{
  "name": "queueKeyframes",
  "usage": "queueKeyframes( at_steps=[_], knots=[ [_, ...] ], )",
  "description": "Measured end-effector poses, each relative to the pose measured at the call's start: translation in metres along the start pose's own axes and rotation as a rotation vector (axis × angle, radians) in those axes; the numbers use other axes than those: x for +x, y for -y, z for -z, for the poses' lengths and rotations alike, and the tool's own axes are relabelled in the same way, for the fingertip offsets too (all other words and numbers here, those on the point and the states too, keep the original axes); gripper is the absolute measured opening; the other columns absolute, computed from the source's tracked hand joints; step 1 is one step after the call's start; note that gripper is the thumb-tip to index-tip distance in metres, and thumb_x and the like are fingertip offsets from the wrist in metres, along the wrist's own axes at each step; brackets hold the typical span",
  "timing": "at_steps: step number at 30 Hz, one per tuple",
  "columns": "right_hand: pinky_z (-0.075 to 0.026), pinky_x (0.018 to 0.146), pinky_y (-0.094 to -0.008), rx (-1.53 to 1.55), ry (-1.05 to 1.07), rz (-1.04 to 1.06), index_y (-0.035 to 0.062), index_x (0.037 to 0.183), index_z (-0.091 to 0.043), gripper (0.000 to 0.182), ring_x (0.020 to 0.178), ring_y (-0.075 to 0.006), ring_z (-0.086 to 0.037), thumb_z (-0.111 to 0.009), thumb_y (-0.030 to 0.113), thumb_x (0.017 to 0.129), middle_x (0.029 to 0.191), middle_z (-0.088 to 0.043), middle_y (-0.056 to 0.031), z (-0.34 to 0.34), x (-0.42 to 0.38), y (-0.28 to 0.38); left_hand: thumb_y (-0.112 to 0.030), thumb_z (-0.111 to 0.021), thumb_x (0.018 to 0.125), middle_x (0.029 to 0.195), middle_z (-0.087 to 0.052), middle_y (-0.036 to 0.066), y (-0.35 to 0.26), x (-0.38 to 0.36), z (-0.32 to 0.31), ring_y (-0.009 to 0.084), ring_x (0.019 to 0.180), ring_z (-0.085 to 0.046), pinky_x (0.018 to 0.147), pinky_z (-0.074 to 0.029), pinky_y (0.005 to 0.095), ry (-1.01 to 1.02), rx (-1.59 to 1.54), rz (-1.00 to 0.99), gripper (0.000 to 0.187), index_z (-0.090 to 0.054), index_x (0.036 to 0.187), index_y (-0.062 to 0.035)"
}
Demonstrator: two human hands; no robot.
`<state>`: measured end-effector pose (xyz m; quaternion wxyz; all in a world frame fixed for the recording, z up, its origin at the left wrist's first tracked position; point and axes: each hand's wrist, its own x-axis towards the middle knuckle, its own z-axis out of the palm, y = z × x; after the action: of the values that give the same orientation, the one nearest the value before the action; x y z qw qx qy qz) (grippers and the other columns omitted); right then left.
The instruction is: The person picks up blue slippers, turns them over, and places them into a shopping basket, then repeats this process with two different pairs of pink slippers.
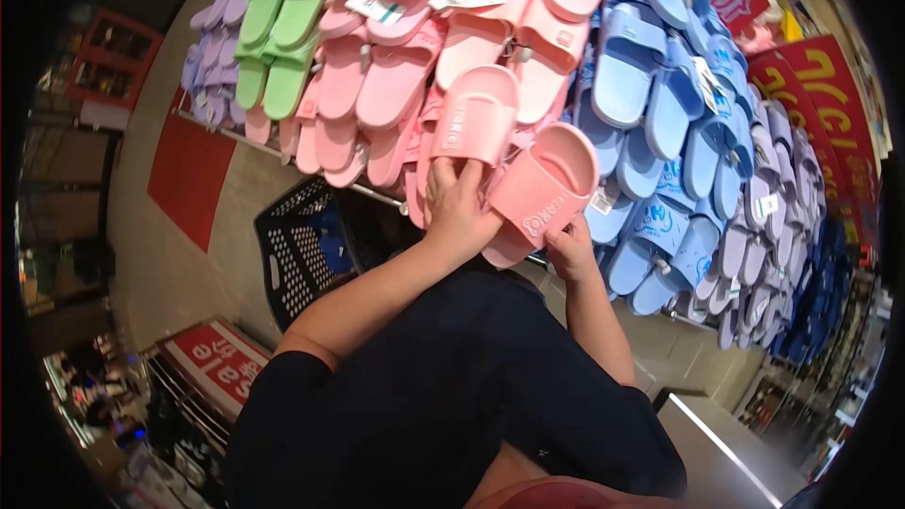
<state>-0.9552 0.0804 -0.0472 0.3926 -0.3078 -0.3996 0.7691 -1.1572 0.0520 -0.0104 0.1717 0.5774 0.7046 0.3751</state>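
Observation:
My left hand (457, 205) is closed on a pink slipper (481, 113), its fingers tucked under the strap at the opening. My right hand (572, 250) pinches the strap side of a second pink slipper (545, 184), which is tilted to the right. Pale raised lettering shows on both straps. The two slippers are close together in front of a display of hanging pink slippers (401, 85). Parts of the right fingers are hidden behind the second slipper.
Green slippers (290, 24) hang to the left, with blue slippers (627, 61) and grey-purple slippers (754, 254) to the right. A black perforated basket (290, 259) stands below on the floor. A red sale sign (215, 363) is at lower left.

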Motion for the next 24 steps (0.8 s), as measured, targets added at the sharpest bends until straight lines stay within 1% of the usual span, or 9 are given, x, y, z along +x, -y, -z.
queueKeyframes(
  at_steps=[6,8,9,11,15,18,20,22,24],
  knots=[
    [-0.040,0.111,-0.0446,0.327,0.037,0.004,-0.0016,0.149,-0.030,0.094,0.128,-0.0309,-0.053,-0.075,0.038,0.077,0.142,-0.050,-0.0164,0.004,0.003,-0.006,-0.027,-0.081,0.069,0.127,-0.039,0.022,0.001,-0.033,0.036,0.0433,0.117,-0.040,0.102,-0.033,0.0520,-0.023,0.041,-0.106,0.073,-0.052,0.135,-0.0165],
    [-0.040,0.111,-0.0477,0.253,-0.022,-0.001,-0.0005,0.149,-0.031,0.094,0.130,-0.0333,-0.052,-0.067,0.047,0.077,0.144,-0.049,-0.0185,0.004,0.001,-0.010,-0.028,-0.081,0.069,0.129,-0.037,0.022,0.003,-0.048,0.044,0.0427,0.118,-0.038,0.104,-0.030,0.0528,-0.103,0.013,-0.111,0.071,-0.054,0.133,-0.0176],
    [-0.039,0.111,-0.0475,0.223,0.050,0.042,-0.0006,0.149,-0.031,0.092,0.130,-0.0332,-0.051,-0.065,0.049,0.079,0.143,-0.049,-0.0183,-0.003,0.003,-0.012,-0.029,-0.081,0.069,0.129,-0.037,0.022,0.001,-0.055,0.053,0.0426,0.119,-0.038,0.104,-0.029,0.0534,-0.114,0.011,-0.091,0.071,-0.054,0.134,-0.0182],
    [-0.038,0.112,-0.0473,0.153,0.167,0.018,-0.0006,0.149,-0.030,0.092,0.131,-0.0328,-0.050,-0.066,0.049,0.080,0.144,-0.049,-0.0183,-0.020,0.010,-0.016,-0.028,-0.081,0.071,0.132,-0.036,0.023,0.005,-0.068,0.066,0.0436,0.124,-0.034,0.106,-0.027,0.0550,-0.089,-0.023,-0.057,0.070,-0.053,0.135,-0.0172],
    [-0.037,0.113,-0.0456,0.056,0.295,-0.056,-0.0021,0.150,-0.026,0.096,0.133,-0.0320,-0.048,-0.073,0.043,0.080,0.146,-0.045,-0.0180,-0.066,0.016,-0.027,-0.021,-0.077,0.074,0.140,-0.035,0.024,0.033,-0.091,0.094,0.0453,0.130,-0.033,0.105,-0.029,0.0555,-0.224,-0.093,-0.034,0.067,-0.052,0.136,-0.0134],
    [-0.039,0.112,-0.0437,0.020,0.312,-0.170,-0.0037,0.149,-0.026,0.097,0.133,-0.0300,-0.047,-0.079,0.038,0.079,0.146,-0.044,-0.0169,-0.098,0.018,-0.050,-0.019,-0.075,0.074,0.125,-0.048,0.015,0.064,-0.110,0.107,0.0391,0.111,-0.045,0.100,-0.036,0.0516,-0.382,-0.053,0.042,0.049,-0.063,0.121,-0.0155],
    [-0.041,0.110,-0.0421,-0.012,0.310,-0.262,-0.0052,0.147,-0.029,0.096,0.131,-0.0286,-0.051,-0.082,0.034,0.077,0.143,-0.048,-0.0164,-0.136,0.020,-0.067,-0.011,-0.072,0.073,0.118,-0.053,0.013,0.085,-0.120,0.119,0.0383,0.107,-0.049,0.096,-0.039,0.0485,-0.507,-0.070,0.124,0.037,-0.068,0.110,-0.0116],
    [-0.042,0.106,-0.0377,-0.119,0.427,-0.294,-0.0032,0.146,-0.034,0.078,0.126,-0.0238,-0.052,-0.074,0.028,0.086,0.139,-0.051,-0.0128,-0.155,0.024,-0.092,-0.009,-0.070,0.072,0.113,-0.056,0.014,0.114,-0.131,0.130,0.0385,0.103,-0.050,0.093,-0.040,0.0479,-0.582,-0.079,0.203,0.032,-0.069,0.104,-0.0087],
    [-0.043,0.102,-0.0354,-0.449,0.533,-0.480,-0.0009,0.144,-0.038,0.064,0.121,-0.0203,-0.054,-0.068,0.018,0.091,0.133,-0.054,-0.0111,-0.162,0.026,-0.111,-0.003,-0.065,0.072,0.099,-0.060,0.015,0.149,-0.141,0.145,0.0375,0.099,-0.054,0.088,-0.042,0.0473,-0.576,-0.151,0.311,0.023,-0.068,0.095,-0.0041]
  ],
)
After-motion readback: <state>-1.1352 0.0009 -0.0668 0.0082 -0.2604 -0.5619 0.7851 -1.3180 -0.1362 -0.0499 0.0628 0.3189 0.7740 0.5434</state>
